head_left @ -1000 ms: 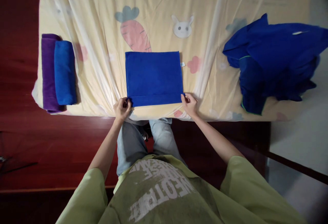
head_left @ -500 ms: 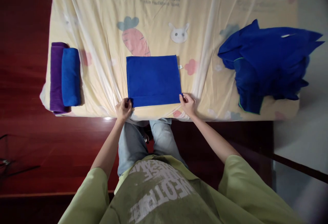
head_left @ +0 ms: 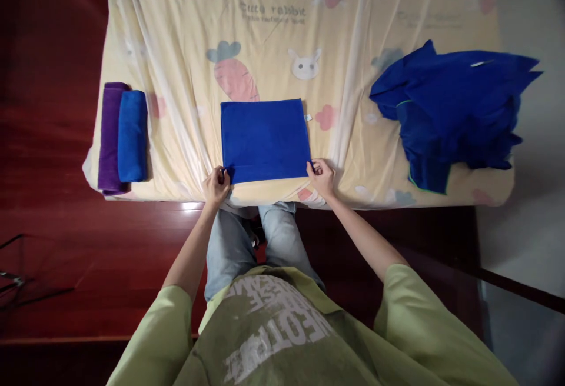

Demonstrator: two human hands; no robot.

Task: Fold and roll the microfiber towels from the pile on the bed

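Since a second ago your head is drawing back and up, so the whole bed now sits smaller and lower in the picture; the folded towel and both hands are keeping the same arrangement against each other.

Head view: you are pinching the two near corners of the blue folded towel [head_left: 265, 140], which is lying flat near the front edge of the bed [head_left: 185, 50], centred in front of you. Your left hand [head_left: 216, 185] is closing finger and thumb on the near left corner, and your right hand [head_left: 321, 176] is doing the same on the near right corner. Holding it by both corners at once is, I judge, what is keeping the near edge straight and parallel to the bed's edge, with the layers lined up. A small white tag [head_left: 308, 117] is sticking out at the far right corner.

Off to your left, two rolled towels, a purple roll [head_left: 109, 139] and a blue roll [head_left: 132, 136], are lying side by side and touching, well apart from your hands. To your right a heap of loose blue cloth [head_left: 454, 109] is sitting crumpled near the bed's right end. Keeping rolled pieces on one side and loose ones on the other looks like a sorting habit.
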